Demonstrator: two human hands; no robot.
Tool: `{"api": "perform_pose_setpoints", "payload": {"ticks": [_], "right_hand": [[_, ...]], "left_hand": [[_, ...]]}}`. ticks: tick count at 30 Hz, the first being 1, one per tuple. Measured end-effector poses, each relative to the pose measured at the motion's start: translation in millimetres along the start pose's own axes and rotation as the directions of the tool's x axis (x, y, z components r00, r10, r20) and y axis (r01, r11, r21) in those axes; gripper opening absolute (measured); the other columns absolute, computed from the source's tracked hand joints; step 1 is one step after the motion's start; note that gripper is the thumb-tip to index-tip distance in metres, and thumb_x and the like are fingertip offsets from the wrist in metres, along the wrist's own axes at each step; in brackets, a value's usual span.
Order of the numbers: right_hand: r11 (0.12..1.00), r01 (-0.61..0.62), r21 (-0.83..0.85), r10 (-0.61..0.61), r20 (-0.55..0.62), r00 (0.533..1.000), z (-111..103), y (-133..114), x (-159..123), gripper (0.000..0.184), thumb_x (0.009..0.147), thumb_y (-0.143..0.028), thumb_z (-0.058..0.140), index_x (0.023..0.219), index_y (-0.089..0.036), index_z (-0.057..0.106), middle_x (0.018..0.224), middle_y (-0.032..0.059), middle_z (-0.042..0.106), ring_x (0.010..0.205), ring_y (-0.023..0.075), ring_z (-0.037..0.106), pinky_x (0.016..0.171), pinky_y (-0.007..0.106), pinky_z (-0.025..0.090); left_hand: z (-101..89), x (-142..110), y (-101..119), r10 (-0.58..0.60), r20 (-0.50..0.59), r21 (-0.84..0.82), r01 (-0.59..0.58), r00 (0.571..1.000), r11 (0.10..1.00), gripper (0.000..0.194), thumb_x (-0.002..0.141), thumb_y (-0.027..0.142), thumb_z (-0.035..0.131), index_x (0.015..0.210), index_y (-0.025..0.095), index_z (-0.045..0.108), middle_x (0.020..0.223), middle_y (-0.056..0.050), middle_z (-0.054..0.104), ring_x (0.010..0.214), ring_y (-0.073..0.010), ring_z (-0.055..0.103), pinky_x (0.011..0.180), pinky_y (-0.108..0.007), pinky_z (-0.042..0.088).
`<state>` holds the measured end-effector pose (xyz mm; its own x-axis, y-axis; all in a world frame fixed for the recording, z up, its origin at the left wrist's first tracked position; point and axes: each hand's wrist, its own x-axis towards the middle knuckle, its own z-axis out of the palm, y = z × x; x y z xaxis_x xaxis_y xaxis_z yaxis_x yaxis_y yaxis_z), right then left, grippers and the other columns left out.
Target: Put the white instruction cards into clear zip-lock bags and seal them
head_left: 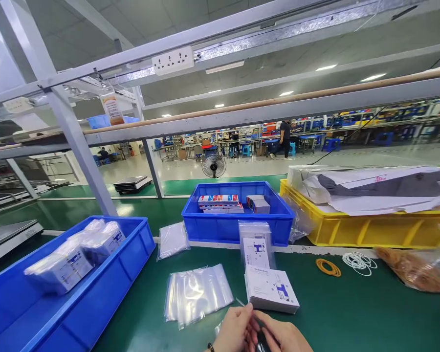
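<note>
My left hand (236, 328) and my right hand (282, 335) meet at the bottom edge, fingers pinched together around a small dark object (261, 341) and a thin clear piece that I cannot name. Just beyond them lies a stack of white boxes with blue print (271, 290). A bagged white box (255, 248) leans upright behind that stack. A pile of clear plastic bags (198, 293) lies to the left of my hands on the green table (352, 313).
A blue bin (139, 244) at left holds bagged boxes (73, 256). A second blue bin (238, 222) with cartons sits at centre back, a yellow bin (370, 227) with wrapped sheets at right. Rubber bands (328, 267), white bands (359, 260) and a bag of bands (421, 269) lie right.
</note>
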<state>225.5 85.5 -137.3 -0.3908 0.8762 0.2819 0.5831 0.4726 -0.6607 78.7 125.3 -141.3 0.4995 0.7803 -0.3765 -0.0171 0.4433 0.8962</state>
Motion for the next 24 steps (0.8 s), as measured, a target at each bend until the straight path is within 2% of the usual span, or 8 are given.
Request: {"api": "perform_pose_setpoints", "payload": {"ticks": [3, 8, 10, 12, 14, 16, 20, 24], "right_hand": [[0.999, 0.036, 0.028, -0.036, 0.012, 0.999, 1.9, 4.0, -1.1, 0.04, 0.09, -0.037, 0.031, 0.122, -0.025, 0.052, 0.093, 0.0065, 0.069, 0.079, 0.0178, 0.065, 0.072, 0.025, 0.049], [0.999, -0.011, 0.042, 0.011, 0.002, 1.0, -0.8, -8.1, -1.5, 0.039, 0.086, -0.035, 0.038, 0.121, -0.025, 0.052, 0.091, 0.0069, 0.068, 0.08, 0.0191, 0.063, 0.074, 0.028, 0.048], [0.999, -0.028, 0.03, 0.029, -0.022, 0.999, -3.7, -17.6, -0.2, 0.034, 0.082, -0.034, 0.044, 0.111, -0.022, 0.058, 0.089, 0.0075, 0.066, 0.078, 0.0193, 0.061, 0.072, 0.028, 0.047], [0.997, -0.075, 0.011, 0.075, -0.024, 0.997, -7.2, -27.8, 3.0, 0.023, 0.078, -0.033, 0.049, 0.092, -0.021, 0.061, 0.081, 0.0062, 0.064, 0.072, 0.0177, 0.058, 0.065, 0.026, 0.046], [0.986, -0.167, -0.029, 0.167, -0.001, 0.986, -11.7, -37.7, 8.5, 0.013, 0.075, -0.031, 0.051, 0.071, -0.019, 0.057, 0.07, 0.0031, 0.059, 0.063, 0.0147, 0.053, 0.057, 0.023, 0.042], [0.961, -0.264, -0.078, 0.269, 0.056, 0.962, -17.4, -46.5, 16.0, 0.014, 0.07, -0.027, 0.052, 0.06, -0.019, 0.046, 0.061, -0.0004, 0.052, 0.057, 0.0121, 0.047, 0.051, 0.021, 0.036], [0.938, -0.33, -0.107, 0.345, 0.179, 0.921, -27.5, -55.4, 27.9, 0.017, 0.064, -0.022, 0.052, 0.057, -0.02, 0.037, 0.059, -0.0031, 0.046, 0.055, 0.0104, 0.041, 0.049, 0.021, 0.03], [0.934, -0.356, 0.03, 0.342, 0.212, 0.915, -24.8, -45.6, 23.3, 0.012, 0.07, -0.023, 0.044, 0.059, -0.02, 0.04, 0.061, -0.001, 0.048, 0.059, 0.0126, 0.045, 0.054, 0.022, 0.035]], "left_hand": [[-4.2, 1.0, -1.1, 0.008, -0.027, 0.065, -0.006, 1.0, 0.998, 0.053, 0.06, 0.069, 0.051, 0.055, 0.017, 0.045, 0.037, 0.005, 0.043, 0.027, -0.0055, 0.036, 0.032, -0.017, 0.022], [0.2, -8.7, 8.7, 0.009, -0.072, 0.153, 0.002, 0.997, 0.988, 0.043, 0.061, 0.061, 0.048, 0.05, 0.019, 0.042, 0.035, 0.006, 0.039, 0.027, -0.0058, 0.033, 0.03, -0.019, 0.021], [2.9, -13.3, 12.4, 0.047, -0.098, 0.215, -0.025, 0.994, 0.976, 0.04, 0.061, 0.057, 0.049, 0.05, 0.019, 0.043, 0.036, 0.007, 0.039, 0.028, -0.0051, 0.03, 0.031, -0.019, 0.019], [4.9, -17.0, 14.3, 0.104, -0.111, 0.276, -0.07, 0.988, 0.959, 0.038, 0.061, 0.054, 0.051, 0.049, 0.019, 0.042, 0.036, 0.007, 0.037, 0.03, -0.0045, 0.03, 0.033, -0.019, 0.019], [5.8, -19.6, 14.7, 0.146, -0.105, 0.302, -0.108, 0.984, 0.947, 0.039, 0.061, 0.053, 0.054, 0.047, 0.019, 0.04, 0.038, 0.008, 0.036, 0.032, -0.0042, 0.03, 0.035, -0.02, 0.02], [5.6, -21.2, 14.7, 0.158, -0.088, 0.292, -0.126, 0.983, 0.948, 0.042, 0.059, 0.056, 0.056, 0.047, 0.019, 0.039, 0.039, 0.008, 0.036, 0.033, -0.0043, 0.031, 0.036, -0.02, 0.02], [4.8, -23.8, 15.6, 0.172, -0.058, 0.248, -0.153, 0.983, 0.957, 0.046, 0.058, 0.062, 0.054, 0.049, 0.02, 0.039, 0.036, 0.008, 0.036, 0.031, -0.005, 0.03, 0.035, -0.02, 0.018], [7.4, -27.5, 17.2, 0.126, -0.07, 0.263, -0.104, 0.99, 0.959, 0.042, 0.063, 0.056, 0.055, 0.05, 0.019, 0.041, 0.036, 0.008, 0.036, 0.031, -0.0053, 0.03, 0.036, -0.02, 0.022]]}}
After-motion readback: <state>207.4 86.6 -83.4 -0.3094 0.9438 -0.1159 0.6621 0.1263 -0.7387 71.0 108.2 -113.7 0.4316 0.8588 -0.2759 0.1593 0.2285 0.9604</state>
